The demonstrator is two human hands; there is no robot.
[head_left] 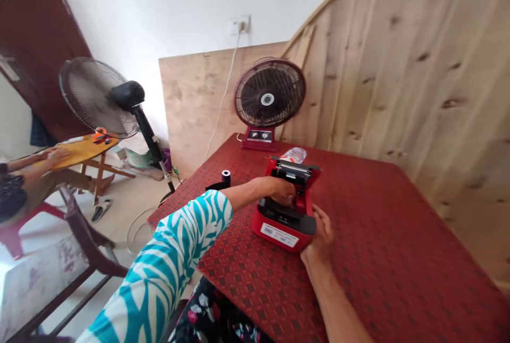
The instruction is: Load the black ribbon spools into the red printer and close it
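A red and black receipt printer stands on the table with its lid raised and a white label on the side facing me. My left hand reaches down into its open compartment. The fingers are mostly hidden there, so whether they hold anything does not show. Against the printer's right side rests my right hand, its fingers wrapped round the edge and gripping it. Beyond the raised lid lies a clear plastic bottle, partly covered. A small dark roll with a pale end stands left of the printer.
Behind the printer stands a maroon table fan on the red patterned table. To the left are a pedestal fan, a chair and another person's hands at a wooden table. Wooden boards border the right.
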